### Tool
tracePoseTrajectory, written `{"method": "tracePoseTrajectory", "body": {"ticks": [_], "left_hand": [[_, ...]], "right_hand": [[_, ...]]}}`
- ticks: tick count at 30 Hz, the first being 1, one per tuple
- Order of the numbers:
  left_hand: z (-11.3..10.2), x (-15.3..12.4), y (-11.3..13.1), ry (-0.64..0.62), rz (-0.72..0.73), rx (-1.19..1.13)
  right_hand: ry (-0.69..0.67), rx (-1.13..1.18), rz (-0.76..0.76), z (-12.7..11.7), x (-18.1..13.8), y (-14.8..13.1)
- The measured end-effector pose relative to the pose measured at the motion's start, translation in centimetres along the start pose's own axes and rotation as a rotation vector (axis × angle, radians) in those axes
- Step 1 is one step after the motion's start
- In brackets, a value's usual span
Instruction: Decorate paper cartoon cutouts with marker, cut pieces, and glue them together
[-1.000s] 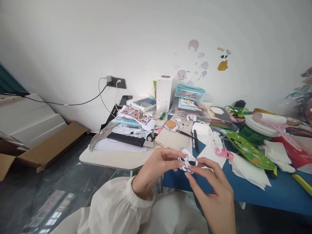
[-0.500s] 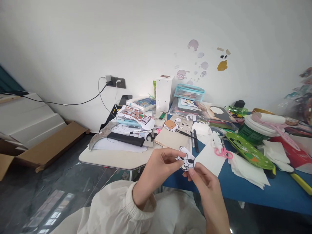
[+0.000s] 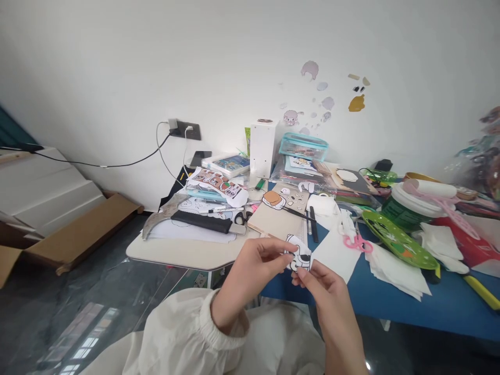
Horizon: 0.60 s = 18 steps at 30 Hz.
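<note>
Head: right thumb farther across paper

Blue flat-topped tbl: stacked thin white sheets, slim black pen. Off-white rounded-corner tbl: flat white paper. Dk glossy flr: open brown cardboard box.
</note>
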<state>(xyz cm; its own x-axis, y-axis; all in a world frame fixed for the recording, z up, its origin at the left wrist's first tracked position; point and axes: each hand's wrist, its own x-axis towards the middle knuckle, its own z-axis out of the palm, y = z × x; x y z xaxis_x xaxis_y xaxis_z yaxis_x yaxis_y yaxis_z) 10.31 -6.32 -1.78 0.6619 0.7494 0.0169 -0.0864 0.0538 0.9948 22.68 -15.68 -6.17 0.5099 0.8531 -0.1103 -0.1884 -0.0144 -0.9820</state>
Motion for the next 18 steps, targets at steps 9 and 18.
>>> {"method": "tracePoseTrajectory", "body": {"ticks": [9,18], "left_hand": [[0.1,-0.5,0.7,-0.044,0.035,-0.040],[0.4,-2.6,0.7,0.037,0.189,-0.082]], "right_hand": [[-0.022,0.118,0.014,0.2,-0.4,-0.4],[0.034,0.169,-0.040,0.8,-1.3,-1.3]]}}
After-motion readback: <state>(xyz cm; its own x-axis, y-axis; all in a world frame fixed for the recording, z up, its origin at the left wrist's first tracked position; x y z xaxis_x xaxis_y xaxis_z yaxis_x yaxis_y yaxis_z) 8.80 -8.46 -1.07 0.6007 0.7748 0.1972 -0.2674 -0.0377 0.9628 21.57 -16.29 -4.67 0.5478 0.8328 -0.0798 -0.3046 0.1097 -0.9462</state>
